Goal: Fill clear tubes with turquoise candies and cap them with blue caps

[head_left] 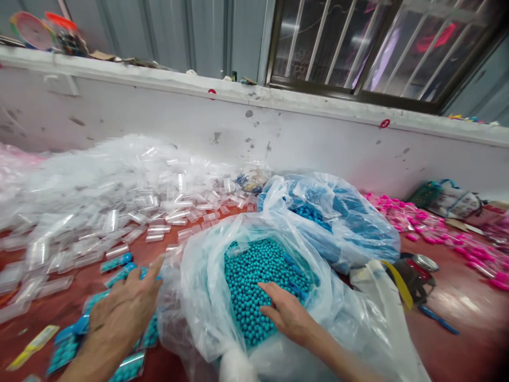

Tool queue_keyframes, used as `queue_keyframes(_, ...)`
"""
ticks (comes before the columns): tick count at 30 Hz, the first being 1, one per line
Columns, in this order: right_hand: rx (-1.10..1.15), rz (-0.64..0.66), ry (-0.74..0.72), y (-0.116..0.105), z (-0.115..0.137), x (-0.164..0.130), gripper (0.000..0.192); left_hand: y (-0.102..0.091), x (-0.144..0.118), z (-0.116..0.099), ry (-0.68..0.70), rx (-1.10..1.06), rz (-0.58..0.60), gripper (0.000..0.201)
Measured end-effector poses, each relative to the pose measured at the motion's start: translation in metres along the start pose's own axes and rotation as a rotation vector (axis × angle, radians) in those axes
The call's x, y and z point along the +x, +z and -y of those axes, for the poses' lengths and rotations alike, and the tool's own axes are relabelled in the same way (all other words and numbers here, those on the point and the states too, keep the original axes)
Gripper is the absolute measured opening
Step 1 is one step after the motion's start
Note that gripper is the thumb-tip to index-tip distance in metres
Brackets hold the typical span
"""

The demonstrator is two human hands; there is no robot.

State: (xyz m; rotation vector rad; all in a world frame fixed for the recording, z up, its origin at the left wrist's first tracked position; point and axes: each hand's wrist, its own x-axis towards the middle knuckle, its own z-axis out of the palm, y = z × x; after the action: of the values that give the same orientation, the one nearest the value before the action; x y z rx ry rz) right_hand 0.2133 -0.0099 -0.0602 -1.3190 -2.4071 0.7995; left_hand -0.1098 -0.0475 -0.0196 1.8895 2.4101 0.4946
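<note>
My right hand (288, 313) rests flat, fingers apart, on a mass of small teal beads (254, 276) inside an open clear plastic bag (199, 297). My left hand (123, 310) lies palm down, fingers spread, on several small clear packets filled with teal beads (115, 262) on the red table (457, 302), just left of the bag. Neither hand grips anything that I can see.
A large heap of empty clear packets (99, 196) covers the left and back. A second bag of blue beads (334, 223) stands behind the first. Pink filled packets (437, 228) lie at the right, by a tape dispenser (417, 273). A white wall (278, 132) bounds the far edge.
</note>
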Motion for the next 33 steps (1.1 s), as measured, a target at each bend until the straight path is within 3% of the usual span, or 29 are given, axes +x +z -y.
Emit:
queue_keyframes(2, -0.069, -0.003, 0.041, -0.001, -0.007, 0.004, 0.04, 0.004, 0.004, -0.016, 0.054, 0.072, -0.042, 0.04)
queue_keyframes(3, -0.09, -0.001, 0.065, -0.002, -0.009, 0.007, 0.038, 0.01, 0.007, -0.033, 0.115, 0.048, -0.01, 0.037)
queue_keyframes(6, -0.115, 0.01, 0.096, -0.003, -0.009, 0.013, 0.036, 0.043, 0.024, -0.092, 0.364, -0.143, 0.195, 0.026)
queue_keyframes(7, -0.119, 0.018, 0.088, -0.003, -0.007, 0.014, 0.036, 0.057, 0.032, -0.109, 0.385, -0.108, 0.245, 0.025)
queue_keyframes(10, -0.131, 0.04, 0.069, -0.008, -0.002, 0.012, 0.034, 0.093, 0.058, -0.14, 0.366, -0.063, 0.213, 0.032)
queue_keyframes(13, -0.145, 0.046, 0.09, -0.015, 0.0, 0.007, 0.031, 0.113, 0.077, -0.142, 0.349, -0.068, 0.228, 0.036)
queue_keyframes(16, -0.215, 0.031, 0.081, -0.017, -0.002, 0.008, 0.033, 0.114, 0.082, -0.136, 0.346, -0.083, 0.261, 0.036)
queue_keyframes(20, -0.414, -0.098, 0.044, -0.008, -0.009, 0.032, 0.054, 0.103, 0.064, -0.136, 0.421, -0.145, 0.32, 0.03)
queue_keyframes(23, -0.406, -0.134, -0.016, 0.001, -0.02, 0.061, 0.057, 0.103, 0.049, -0.142, 0.499, -0.227, 0.354, 0.032)
queue_keyframes(26, -0.241, -0.005, -0.056, 0.003, -0.036, 0.082, 0.043, 0.112, 0.045, -0.143, 0.498, -0.338, 0.382, 0.044)
queue_keyframes(29, -0.094, 0.167, -0.111, -0.006, -0.05, 0.082, 0.021, 0.115, 0.049, -0.134, 0.521, -0.505, 0.5, 0.048)
queue_keyframes(32, -0.006, 0.176, -0.057, -0.019, -0.06, 0.065, 0.019, 0.11, 0.058, -0.115, 0.473, -0.544, 0.616, 0.038)
queue_keyframes(33, 0.02, 0.154, -0.004, -0.024, -0.063, 0.059, 0.019, 0.109, 0.062, -0.11, 0.393, -0.541, 0.605, 0.035)
